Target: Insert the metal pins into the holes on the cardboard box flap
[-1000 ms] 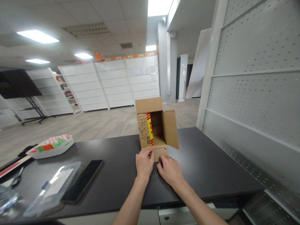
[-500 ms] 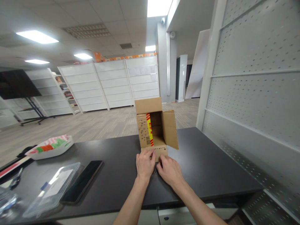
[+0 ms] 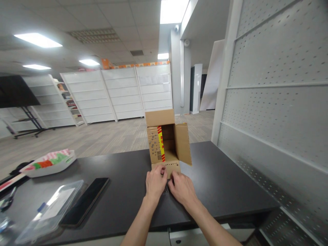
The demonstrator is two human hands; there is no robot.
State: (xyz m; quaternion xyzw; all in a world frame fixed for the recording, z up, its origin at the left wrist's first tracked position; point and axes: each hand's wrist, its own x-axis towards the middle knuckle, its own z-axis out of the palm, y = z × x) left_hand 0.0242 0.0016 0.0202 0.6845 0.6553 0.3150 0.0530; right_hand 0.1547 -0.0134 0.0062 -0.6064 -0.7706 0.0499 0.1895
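Observation:
An open cardboard box (image 3: pixel 166 140) stands on the dark table, its opening facing me. Yellow-and-red tape (image 3: pixel 161 143) runs down its left flap, which is dotted with small dark spots. A row of small holes crosses the lower flap (image 3: pixel 174 166). My left hand (image 3: pixel 156 181) is at that flap's left part, thumb and fingers pinched together; anything between them is too small to make out. At the flap's lower right edge rests my right hand (image 3: pixel 182 187), fingers curled, their tips partly hidden. Several thin metallic pieces (image 3: pixel 166 190) lie on the table between my hands.
To the left lie a black phone (image 3: pixel 85 201), a clear plastic case (image 3: pixel 52 210) and a white tray (image 3: pixel 51 167) with colourful contents. A dark-handled tool (image 3: pixel 9 200) is at the far left. A perforated white panel (image 3: pixel 256 112) rises along the right side.
The view has shifted slightly, so box, table and hands appear a little further left and lower. Both hands keep nearly the same place at the lower flap.

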